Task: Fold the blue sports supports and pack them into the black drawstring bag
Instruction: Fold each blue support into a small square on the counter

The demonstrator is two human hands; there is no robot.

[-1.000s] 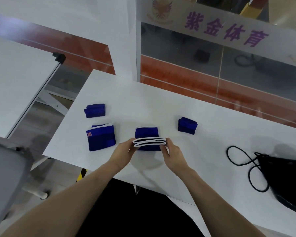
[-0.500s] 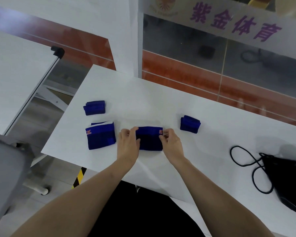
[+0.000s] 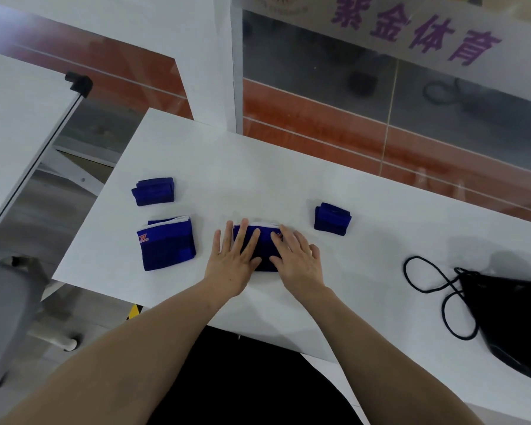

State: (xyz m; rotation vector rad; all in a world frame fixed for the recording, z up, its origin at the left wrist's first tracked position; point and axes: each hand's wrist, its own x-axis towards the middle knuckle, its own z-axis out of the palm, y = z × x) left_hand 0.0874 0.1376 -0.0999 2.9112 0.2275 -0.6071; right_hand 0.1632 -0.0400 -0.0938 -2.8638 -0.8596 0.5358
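A folded blue support (image 3: 265,242) lies in the middle of the white table (image 3: 288,185). My left hand (image 3: 236,259) and my right hand (image 3: 298,259) both lie flat on top of it, fingers spread, pressing it down. To the left sits another folded blue support (image 3: 165,244) with a white edge and an orange logo. Behind that one is a smaller folded blue support (image 3: 153,191). A further small folded one (image 3: 332,218) sits to the right of my hands. The black drawstring bag (image 3: 512,320) lies at the table's right end, its cord (image 3: 432,283) looped toward me.
A second white table (image 3: 16,130) stands to the left across a gap. A grey chair (image 3: 3,320) is at the lower left. Behind the table is a white pillar (image 3: 224,56) and a glass wall with purple lettering.
I had the middle support lifted by its white edges, then folded it over onto the table. Both hands have since gone from pinching its ends to lying flat on it.
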